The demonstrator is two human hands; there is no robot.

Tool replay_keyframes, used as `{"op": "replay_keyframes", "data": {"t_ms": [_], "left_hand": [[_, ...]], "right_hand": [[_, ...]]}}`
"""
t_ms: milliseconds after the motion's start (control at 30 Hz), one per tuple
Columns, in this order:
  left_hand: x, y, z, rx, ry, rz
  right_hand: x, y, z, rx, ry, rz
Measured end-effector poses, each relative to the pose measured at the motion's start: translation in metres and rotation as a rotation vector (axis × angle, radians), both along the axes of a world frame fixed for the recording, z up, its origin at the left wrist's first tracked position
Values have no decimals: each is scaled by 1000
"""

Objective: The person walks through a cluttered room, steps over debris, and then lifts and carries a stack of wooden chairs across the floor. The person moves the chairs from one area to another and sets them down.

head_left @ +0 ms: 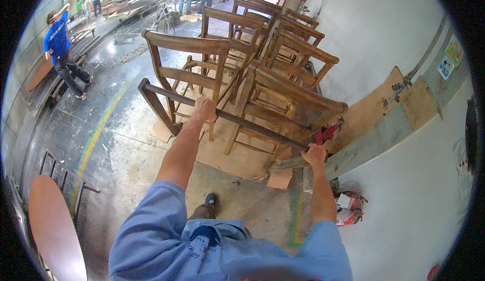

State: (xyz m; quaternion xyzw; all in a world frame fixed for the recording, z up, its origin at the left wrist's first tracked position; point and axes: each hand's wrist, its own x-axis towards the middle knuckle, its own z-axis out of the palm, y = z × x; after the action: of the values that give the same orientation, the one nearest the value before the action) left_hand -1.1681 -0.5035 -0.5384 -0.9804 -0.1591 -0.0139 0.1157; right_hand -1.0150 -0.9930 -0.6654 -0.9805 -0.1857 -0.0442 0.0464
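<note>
A dark round push bar (252, 126) runs across in front of me, joined at its left end to a slanting wooden upright (157, 106). My left hand (204, 110) is closed around the bar left of its middle. Near the right end, my right hand (314, 154) is closed on the same bar. Just beyond it stand brown wooden chairs in two rows, the nearest being a left chair (189, 43) and a right chair (298, 93). Brown cardboard (209, 152) lies under them. The chairs partly hide one another, and the base beneath them is mostly hidden.
A pale wall (376, 28) with leaning brown boards (371, 109) borders the right side, near red fire extinguishers (351, 210). At left are an oval board (53, 225), a yellow floor line (101, 129) and a person in blue (58, 41). More people stand far back.
</note>
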Motion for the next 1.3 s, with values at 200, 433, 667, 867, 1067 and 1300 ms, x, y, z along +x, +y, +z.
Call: {"op": "replay_keyframes", "data": {"t_ms": [200,433,667,867,1067,1300], "left_hand": [[165,120,101,-3,6,-56],[187,145,159,35,19,-39],[214,77,241,-36,133,85],[229,69,265,40,106,66],[264,65,296,-42,129,115],[354,66,323,-16,167,164]], "right_hand": [[170,117,102,12,109,10],[193,126,172,-40,31,63],[236,81,271,-93,127,79],[252,68,308,-68,195,106],[288,67,315,-5,-95,160],[398,77,316,58,182,187]]}}
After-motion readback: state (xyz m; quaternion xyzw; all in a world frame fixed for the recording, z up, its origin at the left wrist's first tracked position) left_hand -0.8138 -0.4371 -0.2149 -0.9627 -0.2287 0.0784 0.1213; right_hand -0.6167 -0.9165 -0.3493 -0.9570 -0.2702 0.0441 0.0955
